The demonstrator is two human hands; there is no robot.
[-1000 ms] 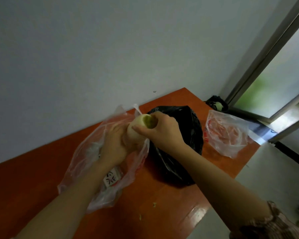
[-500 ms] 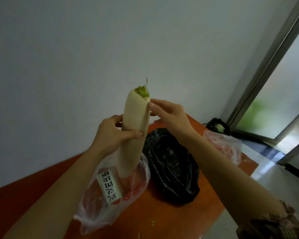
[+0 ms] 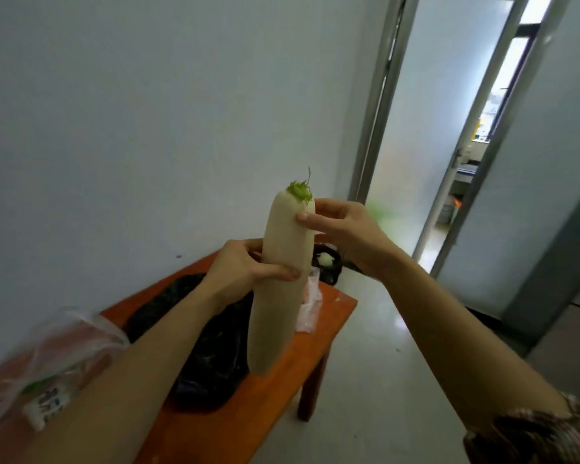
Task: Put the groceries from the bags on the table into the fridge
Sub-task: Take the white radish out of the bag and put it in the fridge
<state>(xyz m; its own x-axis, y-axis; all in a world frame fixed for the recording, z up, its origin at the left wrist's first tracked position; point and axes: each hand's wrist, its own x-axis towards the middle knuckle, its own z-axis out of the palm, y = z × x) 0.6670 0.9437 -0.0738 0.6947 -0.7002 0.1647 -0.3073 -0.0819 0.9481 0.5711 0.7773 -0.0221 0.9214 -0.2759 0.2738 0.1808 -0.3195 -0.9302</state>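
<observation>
A long white radish (image 3: 278, 296) with a green stub on top stands upright in the air above the orange table (image 3: 275, 386). My left hand (image 3: 245, 272) is wrapped around its middle. My right hand (image 3: 342, 232) grips it near the top with thumb and fingers. The clear plastic bag (image 3: 57, 360) it came from lies at the lower left with a labelled item inside. A black bag (image 3: 211, 360) lies on the table under the radish. A second clear bag (image 3: 310, 306) sits near the table's far corner. No fridge is in view.
A small black bag with something pale inside (image 3: 327, 262) lies on the floor past the table. A white wall runs along the left. An open doorway (image 3: 462, 202) with frosted glass panels is at the right, with pale floor (image 3: 382, 380) leading to it.
The radish has come fully out of the clear bag and hangs free above the table. The view has swung right toward the doorway.
</observation>
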